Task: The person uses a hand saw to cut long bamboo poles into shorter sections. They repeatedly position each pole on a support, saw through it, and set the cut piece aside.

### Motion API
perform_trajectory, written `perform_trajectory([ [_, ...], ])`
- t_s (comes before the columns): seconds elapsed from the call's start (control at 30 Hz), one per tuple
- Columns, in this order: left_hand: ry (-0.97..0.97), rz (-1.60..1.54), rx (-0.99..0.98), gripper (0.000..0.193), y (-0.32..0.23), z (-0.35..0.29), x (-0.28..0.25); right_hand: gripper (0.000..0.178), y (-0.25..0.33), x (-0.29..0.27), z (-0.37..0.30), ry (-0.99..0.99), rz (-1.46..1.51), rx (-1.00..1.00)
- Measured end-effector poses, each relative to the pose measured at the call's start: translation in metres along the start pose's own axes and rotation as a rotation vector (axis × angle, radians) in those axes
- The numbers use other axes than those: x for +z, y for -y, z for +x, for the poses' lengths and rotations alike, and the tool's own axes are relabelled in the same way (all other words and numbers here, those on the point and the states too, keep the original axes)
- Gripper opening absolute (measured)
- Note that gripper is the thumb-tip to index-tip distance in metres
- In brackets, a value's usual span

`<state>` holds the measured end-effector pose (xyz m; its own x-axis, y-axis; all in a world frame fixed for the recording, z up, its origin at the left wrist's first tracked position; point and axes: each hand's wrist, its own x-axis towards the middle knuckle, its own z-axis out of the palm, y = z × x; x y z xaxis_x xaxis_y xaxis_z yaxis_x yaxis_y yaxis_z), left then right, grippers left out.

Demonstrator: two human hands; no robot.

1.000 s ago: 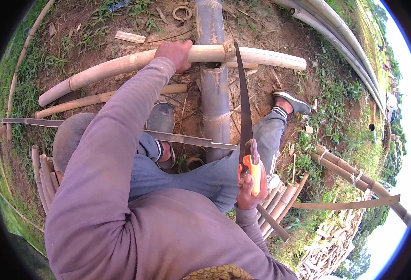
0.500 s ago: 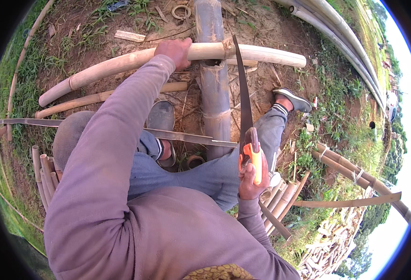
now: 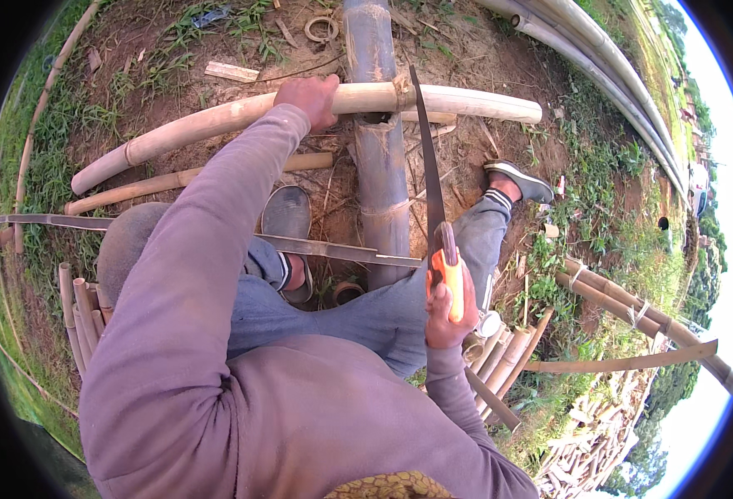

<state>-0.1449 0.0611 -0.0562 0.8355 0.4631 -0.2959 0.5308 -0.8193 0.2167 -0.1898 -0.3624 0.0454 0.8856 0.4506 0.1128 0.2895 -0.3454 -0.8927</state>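
Saw (image 3: 433, 183), gripped by right hand (image 3: 447, 326), sits farther forward, suggesting a cutting stroke; left hand (image 3: 310, 100) clasps bamboo pole (image 3: 366, 98)

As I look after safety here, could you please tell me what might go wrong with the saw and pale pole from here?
The saw could jump along the pale pole toward the bare left hand gripping it. The pole lies across thick grey bamboo, ends overhanging, so it might roll. The right hand holds the saw before the right trouser leg in this view; a slip might catch it.
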Motion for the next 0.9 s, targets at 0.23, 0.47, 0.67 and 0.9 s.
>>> perform_trajectory([
  [0.23,0.005,-0.016,0.027,0.053,-0.011,-0.003,0.003,0.041,-0.04,0.075,0.141,-0.046,-0.057,-0.104],
  [0.47,-0.048,-0.01,0.017,0.053,0.002,-0.005,0.003,0.045,-0.015,0.057,0.096,-0.033,-0.067,-0.097],
  [0.67,0.004,-0.014,0.013,0.051,-0.003,-0.005,-0.002,0.052,-0.001,0.002,0.008,0.03,-0.085,-0.087],
  [0.9,-0.009,-0.017,0.046,0.052,-0.013,-0.004,0.002,0.043,-0.042,0.095,0.172,-0.056,-0.016,-0.106],
])
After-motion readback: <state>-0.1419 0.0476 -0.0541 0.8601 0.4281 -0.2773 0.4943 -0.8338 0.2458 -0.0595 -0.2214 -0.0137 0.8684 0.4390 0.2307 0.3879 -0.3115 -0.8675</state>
